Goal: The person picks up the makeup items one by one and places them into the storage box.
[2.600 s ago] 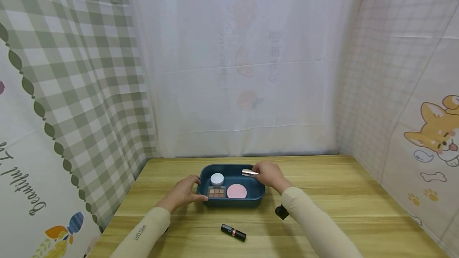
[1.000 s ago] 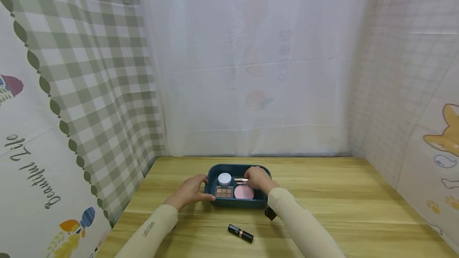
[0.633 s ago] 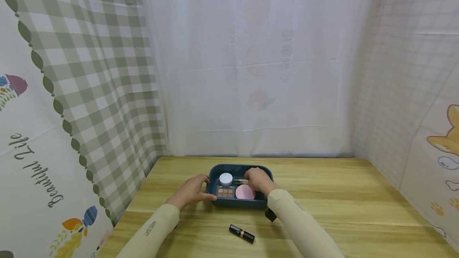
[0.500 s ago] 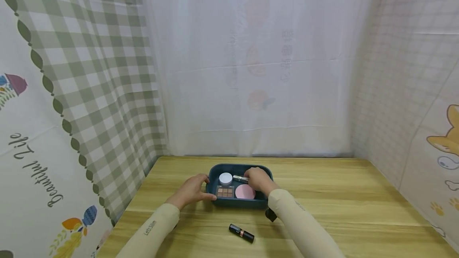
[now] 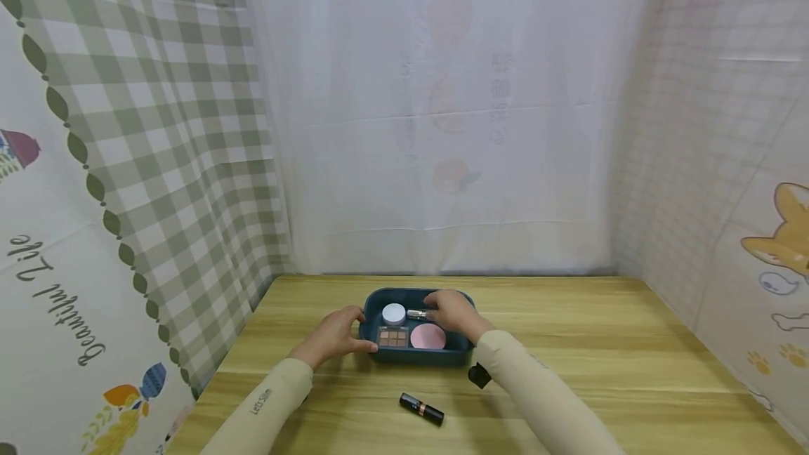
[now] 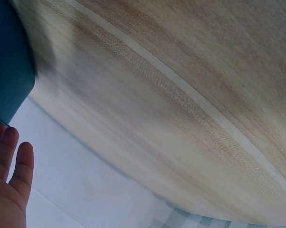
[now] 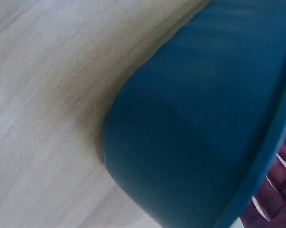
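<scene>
A dark blue plastic basket (image 5: 420, 357) stands on the wooden table. Inside lie a white round jar (image 5: 394, 314), a brown eyeshadow palette (image 5: 392, 337), a pink round puff (image 5: 428, 336) and a shiny metallic tube (image 5: 417, 314). My left hand (image 5: 335, 337) rests on the basket's left end, thumb along the front corner; its fingertips (image 6: 9, 135) touch the rim in the left wrist view. Over the basket's right side, my right hand (image 5: 456, 313) has spread fingers by the tube's right end. The basket wall (image 7: 181, 123) partly hides that hand in the right wrist view.
A black lipstick (image 5: 421, 409) with a coppery band lies on the table (image 5: 556, 350) in front of the basket. A white curtain (image 5: 430, 160) hangs behind the table. Checked cloth (image 5: 189, 111) hangs at the left and a printed cloth at the right.
My right hand has carried the metallic tube down and left into the basket, beside the white jar. Its fingers have loosened from the tube. The left hand has stayed at the basket's left end.
</scene>
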A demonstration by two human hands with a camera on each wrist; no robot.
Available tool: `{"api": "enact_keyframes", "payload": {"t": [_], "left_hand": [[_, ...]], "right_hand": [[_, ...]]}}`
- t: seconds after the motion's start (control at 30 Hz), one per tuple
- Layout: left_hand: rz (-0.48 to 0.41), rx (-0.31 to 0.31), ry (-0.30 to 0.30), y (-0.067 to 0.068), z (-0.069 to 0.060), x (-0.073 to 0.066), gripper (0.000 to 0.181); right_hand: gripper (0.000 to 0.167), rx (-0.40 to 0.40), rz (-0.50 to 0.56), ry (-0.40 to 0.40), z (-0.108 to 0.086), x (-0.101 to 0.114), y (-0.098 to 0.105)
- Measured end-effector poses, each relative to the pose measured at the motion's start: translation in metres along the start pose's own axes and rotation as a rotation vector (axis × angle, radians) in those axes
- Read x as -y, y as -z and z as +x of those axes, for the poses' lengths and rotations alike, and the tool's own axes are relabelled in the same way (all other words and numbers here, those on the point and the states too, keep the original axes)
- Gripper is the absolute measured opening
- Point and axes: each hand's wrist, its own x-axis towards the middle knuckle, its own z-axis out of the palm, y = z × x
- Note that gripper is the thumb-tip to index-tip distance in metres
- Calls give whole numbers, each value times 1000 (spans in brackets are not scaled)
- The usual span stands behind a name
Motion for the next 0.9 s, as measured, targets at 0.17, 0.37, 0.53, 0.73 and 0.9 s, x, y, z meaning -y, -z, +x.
{"api": "enact_keyframes", "payload": {"t": [0.17, 0.37, 0.53, 0.73, 0.9], "left_hand": [[4, -4, 7, 0, 1, 0, 65], [15, -10, -11, 0, 1, 0, 64], [14, -9, -17, 0, 1, 0, 63], [7, -5, -4, -1, 1, 1, 64], [7, -6, 4, -1, 1, 0, 64]], "right_hand": [[27, -33, 16, 34, -5, 0, 5], [30, -37, 36, 54, -12, -5, 4], [31, -27, 59, 86, -18, -4, 4], [34, -5, 78, 85, -26, 3, 11], [35, -13, 82, 108, -33, 10, 16]]}}
